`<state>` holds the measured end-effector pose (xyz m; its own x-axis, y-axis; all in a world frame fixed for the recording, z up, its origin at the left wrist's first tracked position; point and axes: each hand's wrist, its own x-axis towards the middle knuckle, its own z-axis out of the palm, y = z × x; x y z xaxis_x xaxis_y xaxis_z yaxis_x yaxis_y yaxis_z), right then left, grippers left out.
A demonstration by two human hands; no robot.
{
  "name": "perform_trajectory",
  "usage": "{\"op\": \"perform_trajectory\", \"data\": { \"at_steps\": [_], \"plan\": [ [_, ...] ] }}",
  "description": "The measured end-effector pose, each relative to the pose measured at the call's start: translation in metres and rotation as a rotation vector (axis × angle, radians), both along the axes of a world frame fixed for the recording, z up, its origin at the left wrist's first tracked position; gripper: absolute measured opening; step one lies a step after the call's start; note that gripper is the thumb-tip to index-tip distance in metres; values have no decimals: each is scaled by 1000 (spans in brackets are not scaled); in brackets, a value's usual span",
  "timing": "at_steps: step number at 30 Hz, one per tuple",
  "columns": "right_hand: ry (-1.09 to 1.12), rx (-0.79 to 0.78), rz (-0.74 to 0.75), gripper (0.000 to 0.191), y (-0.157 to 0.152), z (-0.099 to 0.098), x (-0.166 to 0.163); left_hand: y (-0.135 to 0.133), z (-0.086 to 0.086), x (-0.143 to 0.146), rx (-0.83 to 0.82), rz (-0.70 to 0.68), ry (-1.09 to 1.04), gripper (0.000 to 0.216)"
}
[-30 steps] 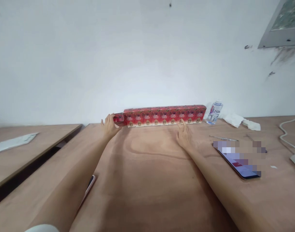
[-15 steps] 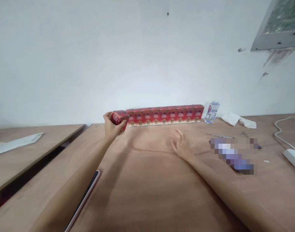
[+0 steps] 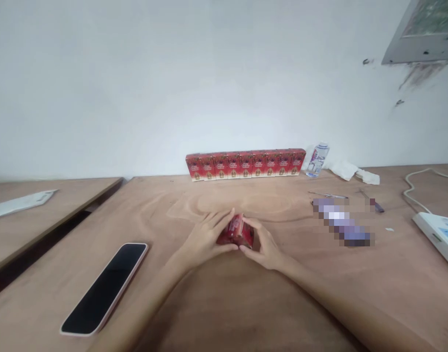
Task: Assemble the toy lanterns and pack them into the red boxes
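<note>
A small red box (image 3: 236, 230) is between my two hands, tilted, over the middle of the table. My left hand (image 3: 211, 234) grips it from the left, fingers across the upper side and thumb along the near edge. From the right, my right hand (image 3: 263, 244) has its fingers and thumb closed on the other end. Parts of the box are covered by my fingers. Behind it, several matching red boxes (image 3: 245, 165) stand upright side by side in a row along the wall.
A phone (image 3: 105, 288) lies left of my left forearm. Right of the row stand a clear bottle (image 3: 318, 160) and crumpled white tissue (image 3: 368, 177). A blurred-out purple item (image 3: 341, 222), a thin metal tool (image 3: 328, 194) and a white device (image 3: 438, 239) with a cable lie at right.
My left hand has brought the red box from the row's left end toward me and to the right. My right hand, open before, has moved nearer and taken hold of it too.
</note>
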<state>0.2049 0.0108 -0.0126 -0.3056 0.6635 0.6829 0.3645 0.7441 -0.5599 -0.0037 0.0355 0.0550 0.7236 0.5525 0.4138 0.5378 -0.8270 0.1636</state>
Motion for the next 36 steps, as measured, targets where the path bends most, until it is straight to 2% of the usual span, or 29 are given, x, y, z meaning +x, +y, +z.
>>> {"op": "perform_trajectory", "data": {
  "at_steps": [2, 5, 7, 10, 14, 19, 25, 30, 36],
  "plan": [
    [93, -111, -58, 59, 0, -1, -1, 0, -13, -5, 141, 106, -22, 78],
    [221, -323, -19, 53, 1, -1, -3, 1, -36, -12, 251, 238, -48, 76],
    [282, -438, 40, 47, 1, 1, -3, 3, -50, -17, 234, 254, -79, 67],
    [326, -492, 96, 39, 2, 4, -1, 7, -62, -22, 168, 228, -157, 60],
    [327, -478, 153, 36, 4, 5, 2, 6, -64, -25, 141, 203, -203, 61],
    [226, -389, -22, 37, 4, 6, 1, 5, -62, -28, 202, 210, -187, 53],
    [336, -487, -34, 36, 5, 2, -6, 8, -69, -31, 292, 207, -176, 48],
    [379, -464, -66, 35, 6, -3, -6, 7, -68, -30, 274, 208, -157, 49],
    [369, -314, -264, 27, 10, -4, 6, 6, -64, -30, 179, 218, -279, 48]
  ]
}}
